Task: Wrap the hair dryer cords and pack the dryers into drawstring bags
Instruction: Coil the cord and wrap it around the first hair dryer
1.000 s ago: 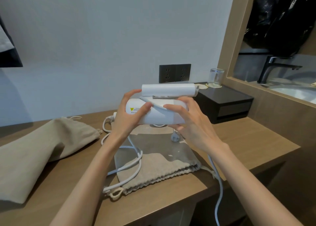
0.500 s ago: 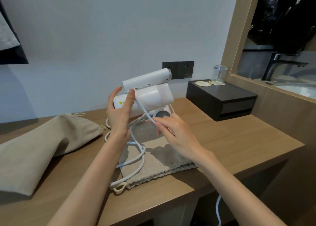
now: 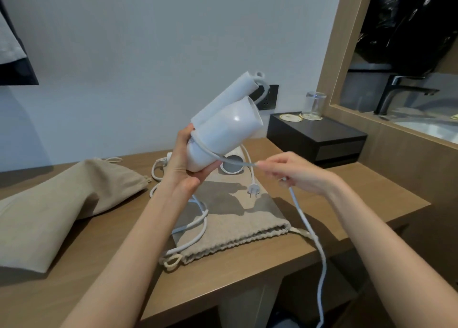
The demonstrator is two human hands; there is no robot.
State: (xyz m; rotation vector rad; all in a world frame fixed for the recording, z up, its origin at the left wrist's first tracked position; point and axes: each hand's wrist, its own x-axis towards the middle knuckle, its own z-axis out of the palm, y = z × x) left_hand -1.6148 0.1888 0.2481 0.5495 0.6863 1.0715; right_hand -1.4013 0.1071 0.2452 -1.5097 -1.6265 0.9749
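Wood-grain bench (image 3: 347, 191) runs along a pale wall (image 3: 148, 55), with a dark socket plate (image 3: 271, 97) behind it. To the right sits a black box (image 3: 317, 136) carrying an upturned glass (image 3: 315, 104).

The left hand (image 3: 182, 164) grips a white folded hair dryer (image 3: 223, 132) by its rear end, raised above the bench and tilted with its nozzle up and to the right. The cord (image 3: 304, 218) crosses the dryer's body. The right hand (image 3: 297, 171) pinches it just beside the dryer, and from there it drops over the bench's front edge.

Below the hands, a flat beige drawstring bag (image 3: 235, 223) lies on the bench. A second dryer (image 3: 231, 169) rests at the bag's far end, and its loose white cord (image 3: 198, 228) and plug (image 3: 254, 190) lie across the bag. A bulkier bag (image 3: 62, 198) lies well apart to the left.
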